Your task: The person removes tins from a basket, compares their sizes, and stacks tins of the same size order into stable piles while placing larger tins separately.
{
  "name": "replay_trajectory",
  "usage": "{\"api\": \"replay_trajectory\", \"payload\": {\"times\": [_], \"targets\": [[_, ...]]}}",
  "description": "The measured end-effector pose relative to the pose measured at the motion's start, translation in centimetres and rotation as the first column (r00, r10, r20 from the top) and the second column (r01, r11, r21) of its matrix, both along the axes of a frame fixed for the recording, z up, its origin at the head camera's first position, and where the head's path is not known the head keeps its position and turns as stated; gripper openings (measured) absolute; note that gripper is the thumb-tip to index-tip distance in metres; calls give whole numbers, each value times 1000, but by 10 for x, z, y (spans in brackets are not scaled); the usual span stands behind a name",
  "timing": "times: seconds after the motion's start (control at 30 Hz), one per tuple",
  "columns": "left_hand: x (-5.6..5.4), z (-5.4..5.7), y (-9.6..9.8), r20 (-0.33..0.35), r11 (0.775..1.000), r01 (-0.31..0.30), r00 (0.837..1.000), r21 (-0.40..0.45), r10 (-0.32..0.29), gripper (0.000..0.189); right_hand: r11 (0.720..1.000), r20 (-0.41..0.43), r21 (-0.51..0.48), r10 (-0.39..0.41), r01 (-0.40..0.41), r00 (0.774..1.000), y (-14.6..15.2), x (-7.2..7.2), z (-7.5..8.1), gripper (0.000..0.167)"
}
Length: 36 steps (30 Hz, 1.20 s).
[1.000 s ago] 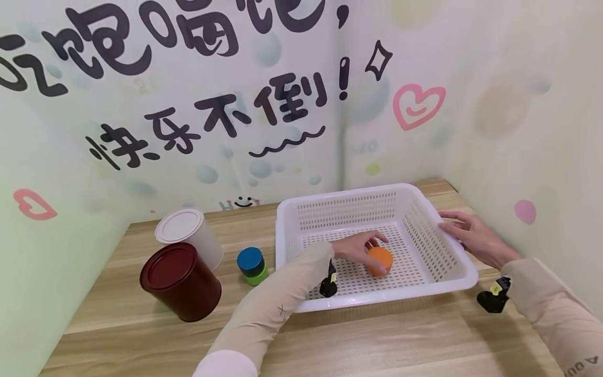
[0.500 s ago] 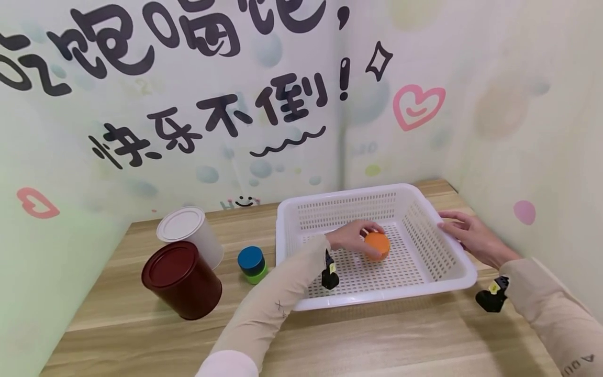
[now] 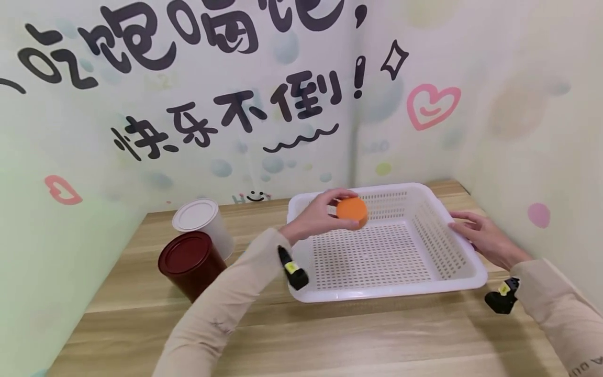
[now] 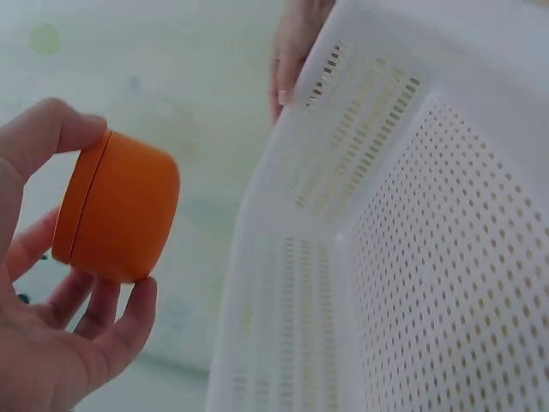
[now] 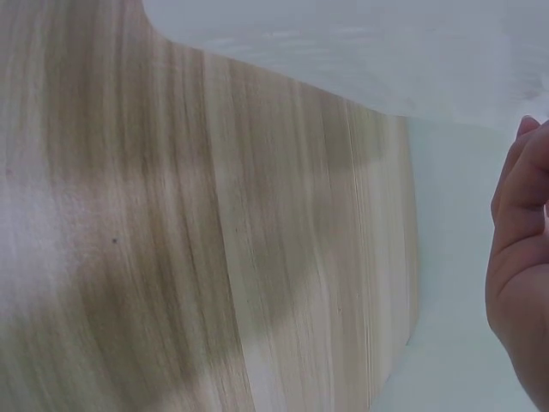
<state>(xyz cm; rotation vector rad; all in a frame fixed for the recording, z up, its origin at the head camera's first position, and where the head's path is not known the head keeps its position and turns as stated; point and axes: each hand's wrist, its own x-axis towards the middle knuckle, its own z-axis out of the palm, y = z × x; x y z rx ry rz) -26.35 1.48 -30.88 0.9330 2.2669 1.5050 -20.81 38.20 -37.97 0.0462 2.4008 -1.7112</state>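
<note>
My left hand holds an orange lidded jar up over the back left part of a white plastic basket. In the left wrist view the thumb presses on the jar's lid side and the fingertips support its body from below. The jar lies tipped on its side there, with a seam between lid and body. At the basket's right side, my right hand grips the rim. Its curled fingers show at the edge of the right wrist view, right at the basket wall.
A dark red can and a white can stand at the left on the wooden table. My left sleeve hides most of that spot's right side. Printed walls enclose the table behind and at both sides.
My left hand has lifted the orange jar from the basket floor and carried it left and up. My right hand stays on the rim. The blue and green jar is now hidden behind the left arm.
</note>
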Motion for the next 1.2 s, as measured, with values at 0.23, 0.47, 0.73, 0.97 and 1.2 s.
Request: {"api": "replay_trajectory", "payload": {"times": [0.23,0.47,0.73,0.97,1.2], "targets": [[23,-1,-76,-63,975,-202,976,89,207,52,1000,-1,-20,7,-7,1000,0,2,-1,46],[38,-28,-126,10,910,-411,911,42,411,52,1000,-25,-25,5,-6,1000,0,3,-2,33],[45,-48,-147,22,873,-487,874,36,486,54,999,-18,-27,25,-25,1000,-1,2,-3,33],[41,-66,-148,24,836,-547,837,39,546,59,999,-25,32,22,-22,999,1,3,-2,43],[37,-71,-148,-26,805,-592,805,21,593,59,999,-24,22,37,-36,999,2,2,0,40]]}}
